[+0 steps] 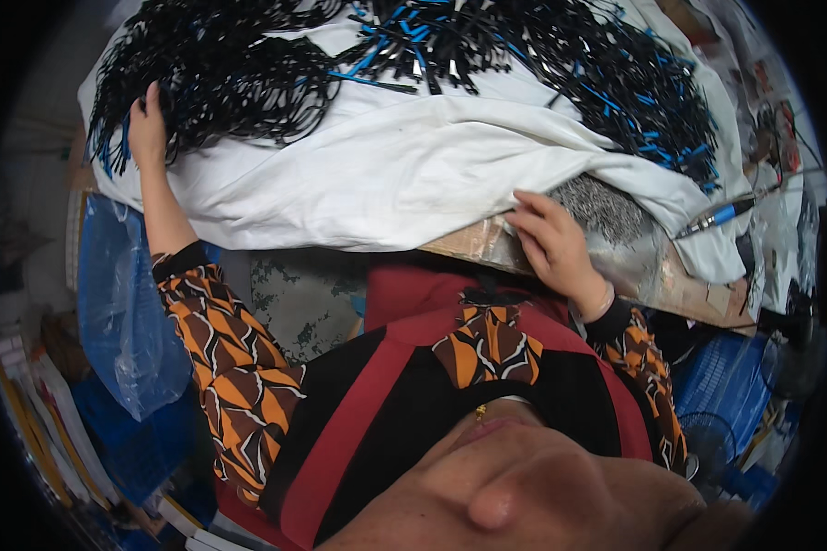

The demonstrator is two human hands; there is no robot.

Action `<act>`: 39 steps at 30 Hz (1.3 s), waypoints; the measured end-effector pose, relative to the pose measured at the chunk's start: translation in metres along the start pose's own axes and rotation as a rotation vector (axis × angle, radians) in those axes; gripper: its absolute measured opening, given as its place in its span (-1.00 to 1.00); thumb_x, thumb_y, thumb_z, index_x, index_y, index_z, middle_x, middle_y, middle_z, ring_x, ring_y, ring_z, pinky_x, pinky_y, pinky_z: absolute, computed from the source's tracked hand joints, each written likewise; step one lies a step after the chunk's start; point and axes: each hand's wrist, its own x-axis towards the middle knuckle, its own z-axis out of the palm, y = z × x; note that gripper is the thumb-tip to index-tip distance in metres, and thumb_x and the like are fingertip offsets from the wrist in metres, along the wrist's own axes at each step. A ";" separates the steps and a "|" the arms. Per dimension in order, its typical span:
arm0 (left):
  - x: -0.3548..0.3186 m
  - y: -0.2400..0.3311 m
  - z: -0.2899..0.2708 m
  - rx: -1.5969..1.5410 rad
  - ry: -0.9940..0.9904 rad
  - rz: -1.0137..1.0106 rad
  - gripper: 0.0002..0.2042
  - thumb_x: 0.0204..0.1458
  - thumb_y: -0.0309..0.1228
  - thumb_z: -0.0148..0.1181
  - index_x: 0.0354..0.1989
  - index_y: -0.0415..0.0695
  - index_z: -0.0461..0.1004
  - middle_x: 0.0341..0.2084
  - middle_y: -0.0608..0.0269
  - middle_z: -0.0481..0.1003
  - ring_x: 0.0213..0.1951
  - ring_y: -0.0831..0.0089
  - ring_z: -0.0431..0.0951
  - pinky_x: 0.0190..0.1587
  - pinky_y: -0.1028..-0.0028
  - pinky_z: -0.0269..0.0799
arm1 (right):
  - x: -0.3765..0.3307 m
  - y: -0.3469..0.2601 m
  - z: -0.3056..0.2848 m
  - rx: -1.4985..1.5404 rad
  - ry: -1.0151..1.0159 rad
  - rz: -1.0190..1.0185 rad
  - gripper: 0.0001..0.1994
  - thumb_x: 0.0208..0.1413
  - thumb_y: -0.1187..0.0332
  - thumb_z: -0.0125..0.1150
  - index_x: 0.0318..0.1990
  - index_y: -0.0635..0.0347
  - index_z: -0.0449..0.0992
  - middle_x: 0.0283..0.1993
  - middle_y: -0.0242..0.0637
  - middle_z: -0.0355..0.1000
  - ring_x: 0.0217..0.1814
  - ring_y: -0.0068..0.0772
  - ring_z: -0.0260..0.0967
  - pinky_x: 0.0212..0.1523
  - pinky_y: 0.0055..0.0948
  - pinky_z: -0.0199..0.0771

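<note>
My left hand point(147, 129) reaches up to a tangled heap of thin black strips point(220, 78) lying on a white cloth point(386, 165), its fingers buried among the strands. My right hand point(551, 241) rests at the table's near edge, fingertips touching a pile of tiny grey metal bits point(602, 204) next to the cloth's fold. A second, larger heap of black and blue strips point(616, 73) spreads across the far right of the cloth. Both sleeves are orange, brown and white patterned.
A pen-like tool with a blue grip point(719, 218) lies right of the grey pile. A brown table edge point(473, 246) shows under the cloth. A blue plastic bag point(119, 303) hangs at the left, a blue crate point(726, 386) sits low right.
</note>
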 end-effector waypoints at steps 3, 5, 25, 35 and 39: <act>-0.009 -0.007 0.000 -0.054 0.085 -0.075 -0.04 0.14 0.44 -0.08 0.34 -0.28 0.36 0.23 -0.19 0.46 0.30 -0.09 0.41 0.33 0.20 0.26 | 0.023 0.017 -0.020 -0.092 0.069 -0.075 -0.69 0.06 0.57 0.28 -0.01 0.13 0.58 0.19 -0.15 0.50 0.09 -0.03 0.52 0.06 -0.22 0.54; -0.014 -0.013 0.002 -0.081 0.121 -0.102 -0.05 0.12 0.42 -0.02 0.35 -0.27 0.36 0.23 -0.17 0.47 0.29 -0.08 0.42 0.33 0.20 0.27 | 0.043 0.031 -0.031 -0.065 0.096 -0.025 -0.74 0.15 0.54 0.24 -0.01 0.09 0.59 0.16 -0.20 0.53 0.07 -0.06 0.53 0.06 -0.27 0.55; 0.057 0.023 0.100 0.004 0.153 -0.012 -0.10 -0.04 0.27 0.32 0.38 -0.09 0.31 0.11 -0.13 0.56 0.16 -0.06 0.55 0.22 0.14 0.40 | 0.092 0.097 -0.038 0.376 0.207 0.327 -0.78 0.33 0.43 0.14 0.06 0.17 0.61 -0.11 -0.38 0.59 -0.15 -0.59 0.57 -0.13 -0.59 0.53; 0.041 0.063 0.095 -0.246 0.057 0.022 0.11 -0.18 0.33 0.42 0.40 -0.29 0.23 0.23 -0.23 0.44 0.25 -0.06 0.47 0.30 0.22 0.32 | 0.152 0.143 -0.033 -0.256 0.194 0.304 -0.69 0.24 0.28 0.19 0.10 0.08 0.59 0.01 -0.22 0.61 -0.06 -0.15 0.61 -0.02 -0.23 0.60; 0.014 0.051 0.079 -0.135 0.063 0.090 0.07 -0.02 0.44 0.15 0.44 -0.26 0.21 0.27 -0.25 0.41 0.28 -0.12 0.43 0.31 0.21 0.28 | 0.184 0.172 -0.024 -0.614 0.051 0.323 -0.72 0.24 0.28 0.17 0.04 0.12 0.59 -0.06 -0.14 0.61 -0.09 -0.07 0.60 -0.03 -0.17 0.59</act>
